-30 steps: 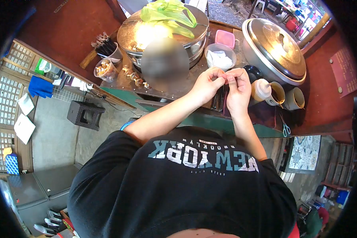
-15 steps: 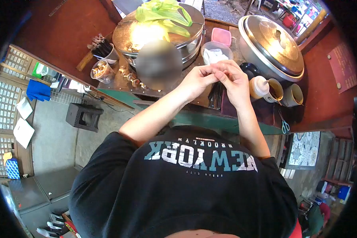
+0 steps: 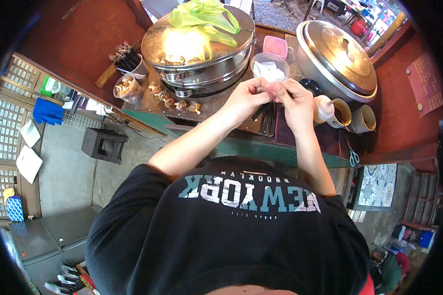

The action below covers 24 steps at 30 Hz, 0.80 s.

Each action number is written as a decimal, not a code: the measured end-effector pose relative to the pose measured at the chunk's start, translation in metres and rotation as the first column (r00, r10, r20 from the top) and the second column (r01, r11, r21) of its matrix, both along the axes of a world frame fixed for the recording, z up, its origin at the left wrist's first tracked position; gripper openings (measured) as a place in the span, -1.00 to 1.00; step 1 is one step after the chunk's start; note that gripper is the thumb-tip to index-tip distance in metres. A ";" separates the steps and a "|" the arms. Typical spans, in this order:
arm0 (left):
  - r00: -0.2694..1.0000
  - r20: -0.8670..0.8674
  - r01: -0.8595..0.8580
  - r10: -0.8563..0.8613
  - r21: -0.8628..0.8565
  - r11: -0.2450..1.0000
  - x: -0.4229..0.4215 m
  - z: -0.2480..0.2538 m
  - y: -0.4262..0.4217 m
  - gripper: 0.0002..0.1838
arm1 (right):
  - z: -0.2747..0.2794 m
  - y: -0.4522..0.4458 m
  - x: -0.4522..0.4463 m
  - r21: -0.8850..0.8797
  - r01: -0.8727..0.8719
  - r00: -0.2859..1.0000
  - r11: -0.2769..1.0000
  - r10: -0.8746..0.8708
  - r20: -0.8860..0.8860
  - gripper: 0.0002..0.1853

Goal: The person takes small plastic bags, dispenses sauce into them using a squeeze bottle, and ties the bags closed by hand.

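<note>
My left hand (image 3: 247, 101) and my right hand (image 3: 297, 101) meet above the counter, fingertips pinched together. Whatever lies between their fingers is too small to make out. Just beyond them stands a clear round tub (image 3: 282, 65) with white, crumpled contents. Dark slender utensils (image 3: 268, 120) lie below the hands, on the counter. Close to my right hand are a squeeze bottle (image 3: 323, 109) with a pale tip and a dark round object (image 3: 310, 87), partly hidden.
A steel steamer (image 3: 202, 71) bears a green plastic bag (image 3: 202, 17). Small wrapped pieces (image 3: 180, 105) and a filled cup (image 3: 127, 88) are at left. A lidded pot (image 3: 337, 56), two cups (image 3: 363, 119) and scissors (image 3: 352, 156) are at right. A pink lid (image 3: 275, 46) lies farther back.
The blurred round patch before the steamer is gone, so its side and more wrapped pieces show. My hands stay together; my right hand's fingers have drawn in closer since half a second ago.
</note>
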<state>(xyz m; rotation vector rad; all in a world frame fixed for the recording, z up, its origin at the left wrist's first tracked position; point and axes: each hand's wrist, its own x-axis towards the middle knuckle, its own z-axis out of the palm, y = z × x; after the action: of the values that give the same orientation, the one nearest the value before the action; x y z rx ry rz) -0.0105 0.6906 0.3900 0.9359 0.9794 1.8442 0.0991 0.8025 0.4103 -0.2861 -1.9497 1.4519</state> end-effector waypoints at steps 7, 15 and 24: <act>0.986 -0.102 -0.147 0.134 -0.131 0.980 0.008 0.007 0.002 -0.92 | 0.013 -0.009 0.005 0.183 0.133 0.990 0.974 -0.139 0.021 -0.87; 0.902 -0.355 -0.311 0.245 -0.141 0.940 0.005 0.006 -0.002 -0.92 | 0.011 -0.002 0.007 0.250 0.068 0.997 0.966 -0.057 -0.052 -0.90; 0.921 -0.296 -0.303 0.254 -0.134 0.943 0.014 0.005 0.000 -0.94 | 0.010 -0.005 0.006 0.215 0.113 0.993 0.970 -0.106 -0.046 -0.90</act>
<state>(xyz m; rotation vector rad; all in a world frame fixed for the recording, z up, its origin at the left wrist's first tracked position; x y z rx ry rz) 0.0039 0.6903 0.3948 1.0001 1.4921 1.8483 0.1055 0.7978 0.4205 -0.2638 -2.0115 1.1542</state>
